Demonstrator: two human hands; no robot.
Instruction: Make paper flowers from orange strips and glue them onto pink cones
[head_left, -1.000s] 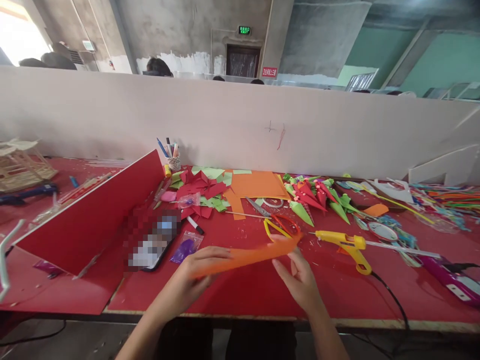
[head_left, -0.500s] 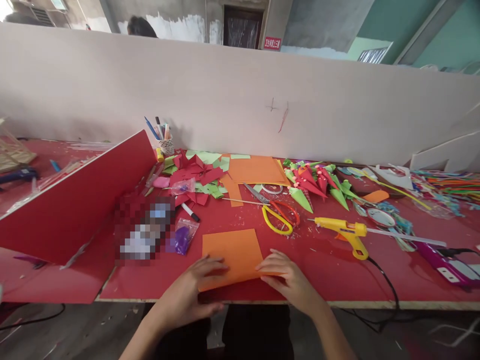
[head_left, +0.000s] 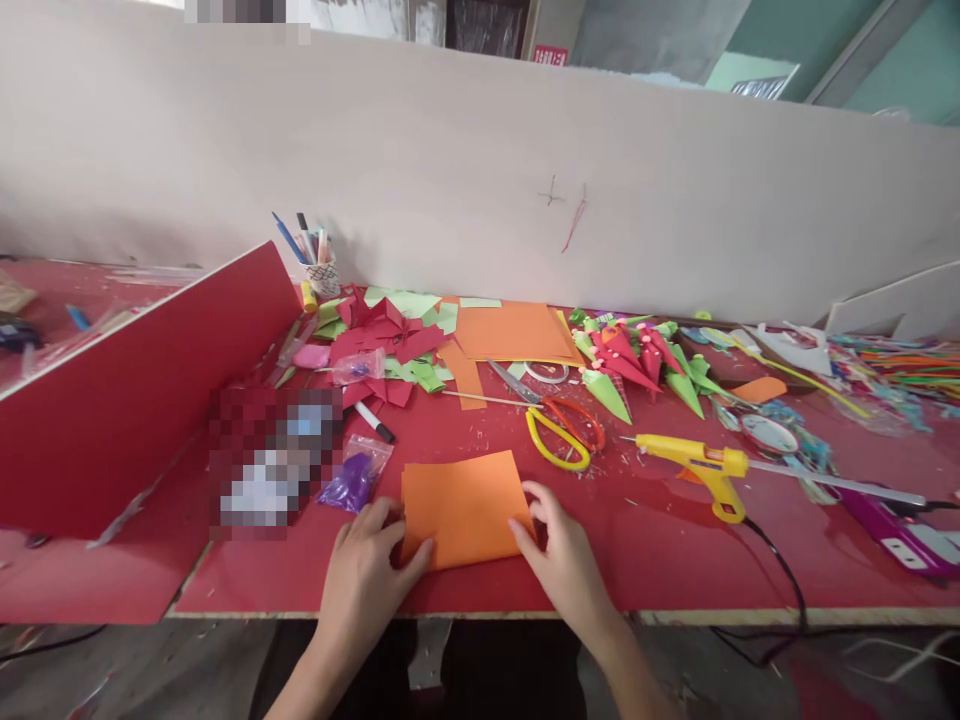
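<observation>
Gripping the orange sheet (head_left: 469, 508), near side of the scissors (head_left: 534, 412): left hand (head_left: 366, 560) and right hand (head_left: 562, 555) are pinching opposite edges. It is looking doubled, layers seemingly not yet squared; cones (head_left: 634, 362) right of scissors are looking finished.

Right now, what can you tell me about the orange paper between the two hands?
The orange paper is plain and roughly four-sided, with a matte look. A second edge peeks out at its upper left, so it seems doubled, perhaps folded. It appears to lie nearly flat on the red tabletop, close to the front edge. The left hand touches its left side, the right hand its right. Its underside is hidden.
</observation>
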